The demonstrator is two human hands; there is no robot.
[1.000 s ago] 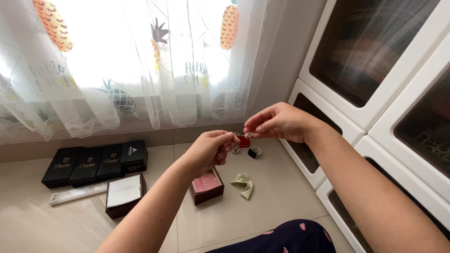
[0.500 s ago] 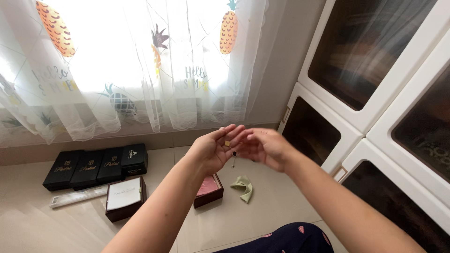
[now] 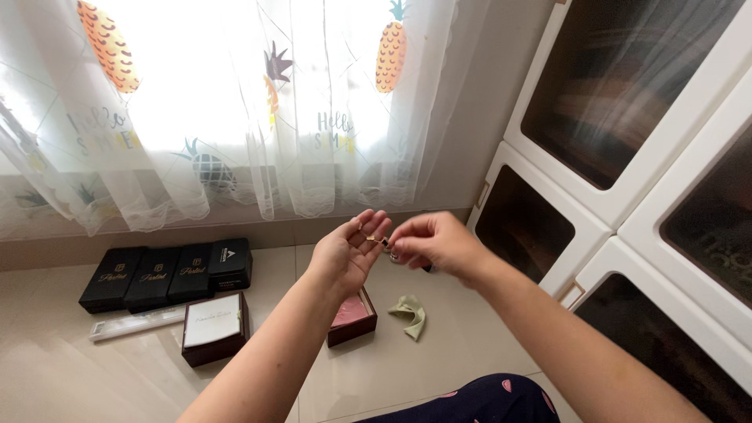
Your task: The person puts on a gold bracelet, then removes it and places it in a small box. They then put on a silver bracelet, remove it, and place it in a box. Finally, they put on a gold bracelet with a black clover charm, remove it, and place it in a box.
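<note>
Two hands work a tiny gold trinket in mid-air above a tiled floor.

The left hand [image 3: 348, 254] is held palm-up, fingers loosely spread, a small gold piece [image 3: 374, 238] resting at its fingertips; the right hand [image 3: 429, 243] meets it there, thumb and forefinger pinched shut on the same piece, which looks like jewellery though its kind is too small to tell. Below the left wrist sits an open brown box with a pink lining [image 3: 352, 315], a pale green cloth [image 3: 410, 314] just right of it. The likely risk: a loosened pinch lets the piece slip between the spread fingers, miss the box and skitter across the tiles.
</note>
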